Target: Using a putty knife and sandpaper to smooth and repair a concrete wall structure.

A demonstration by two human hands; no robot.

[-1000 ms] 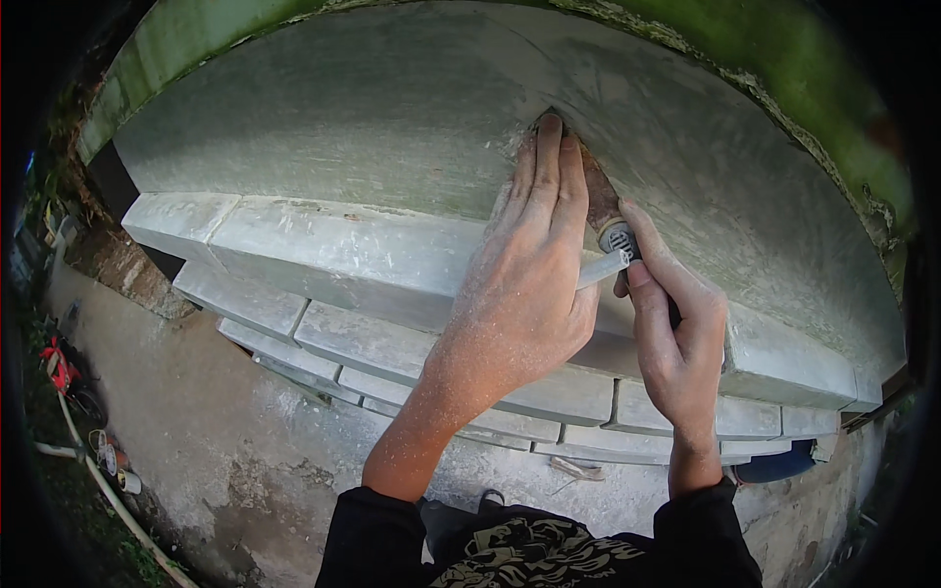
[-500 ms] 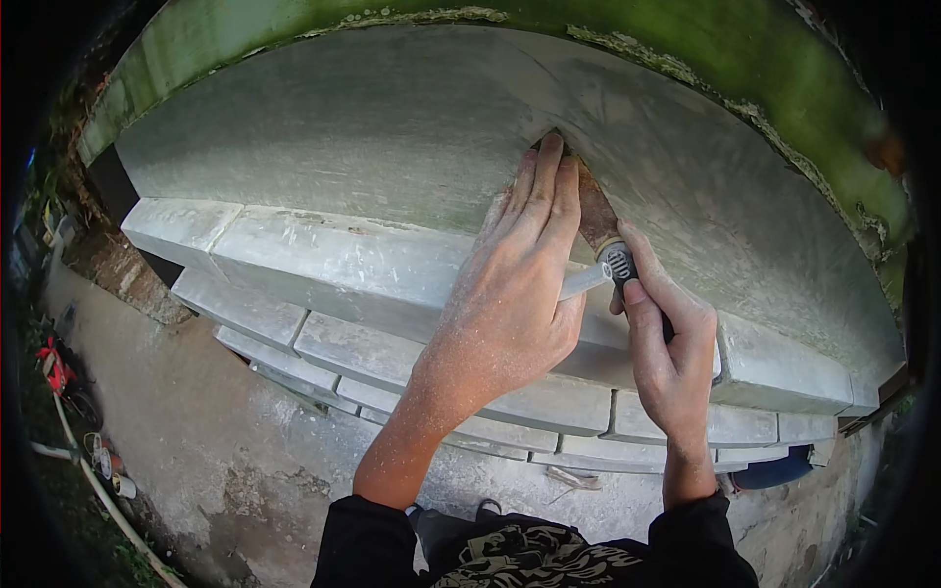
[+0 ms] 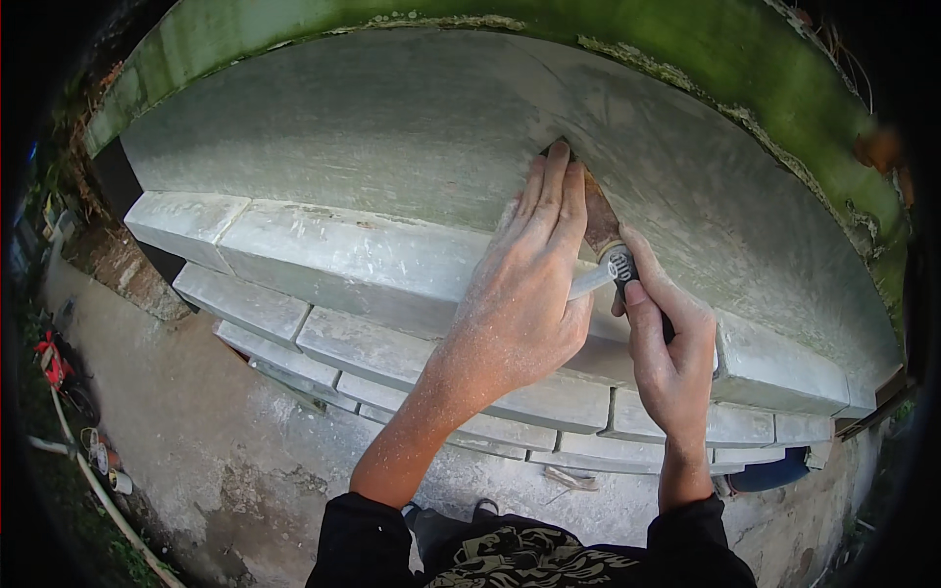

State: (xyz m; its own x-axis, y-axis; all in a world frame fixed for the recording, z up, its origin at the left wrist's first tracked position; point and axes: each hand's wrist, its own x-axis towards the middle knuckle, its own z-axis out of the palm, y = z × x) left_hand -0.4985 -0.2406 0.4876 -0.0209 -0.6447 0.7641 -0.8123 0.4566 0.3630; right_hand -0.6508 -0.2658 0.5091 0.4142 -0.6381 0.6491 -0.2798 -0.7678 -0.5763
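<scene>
The scraper blade [image 3: 600, 218] is stained rust-brown; its handle [image 3: 624, 278] is coloured black. The left hand [image 3: 515, 304] is dusted white. The grey slab [image 3: 323, 127] is streaked darker and bordered, along its upper edge, by a mottled green band [image 3: 784, 108]. The black shirt [image 3: 529, 559] is patterned in tan.

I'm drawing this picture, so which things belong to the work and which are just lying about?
Seems part of the work: left hand, right hand, scraper, pale rod, grey surface.

Seems just lying about: wood-like scrap, pale pipe, red vehicle.
</scene>
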